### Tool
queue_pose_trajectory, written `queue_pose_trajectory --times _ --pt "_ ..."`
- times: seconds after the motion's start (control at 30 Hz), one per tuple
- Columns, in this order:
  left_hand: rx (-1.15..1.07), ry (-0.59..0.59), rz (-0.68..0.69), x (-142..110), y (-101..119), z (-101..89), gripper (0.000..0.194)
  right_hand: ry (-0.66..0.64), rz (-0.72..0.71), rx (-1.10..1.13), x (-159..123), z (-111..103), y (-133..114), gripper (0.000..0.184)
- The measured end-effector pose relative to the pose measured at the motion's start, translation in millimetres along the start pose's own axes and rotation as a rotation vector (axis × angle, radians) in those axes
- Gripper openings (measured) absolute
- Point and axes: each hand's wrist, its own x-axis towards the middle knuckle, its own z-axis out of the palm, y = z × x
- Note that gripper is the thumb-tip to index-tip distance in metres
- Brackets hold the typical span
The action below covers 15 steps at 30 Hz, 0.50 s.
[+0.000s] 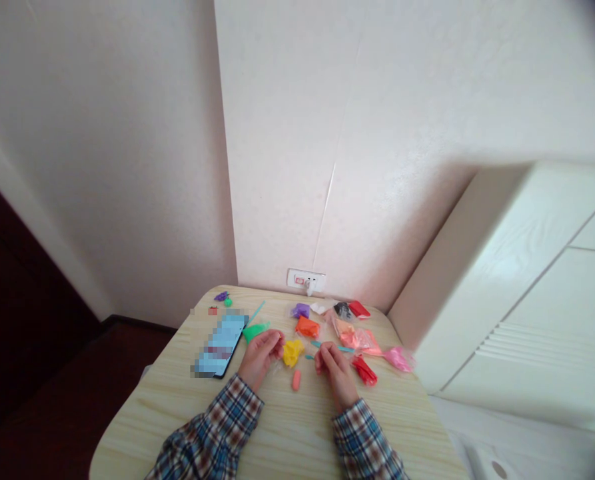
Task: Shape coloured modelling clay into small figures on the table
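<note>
My left hand (262, 357) is closed in a pinch beside a yellow lump of modelling clay (292, 352); whatever sits between the fingertips is too small to make out. A green packet of clay (255, 331) lies just behind that hand. My right hand (336, 375) is closed too, and a short teal tip of a modelling tool (309, 357) pokes out left of its fingers; the rest is hidden. Another teal tool (346, 349) lies behind the right hand. On the table between both wrists rests a small salmon-pink clay roll (296, 380).
A phone (222, 347) lies at the left of the wooden table (297, 440). Purple (300, 311), orange (308, 326), red (365, 371) and pink (400, 359) clay packets spread over the back and right. Small purple and green pieces (228, 302) sit back left. A wall socket (306, 280) is behind.
</note>
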Motion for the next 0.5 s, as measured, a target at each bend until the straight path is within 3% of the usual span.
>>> queue_pose_trajectory --times 0.33,0.5 --pt "-0.139 0.001 -0.055 2.7 1.0 -2.2 0.029 0.005 0.015 0.007 1.9 0.2 -2.5 0.030" --pt "-0.147 -0.020 -0.069 3.9 2.1 -3.4 0.021 0.034 0.017 0.028 5.6 -1.6 -2.1 0.034"
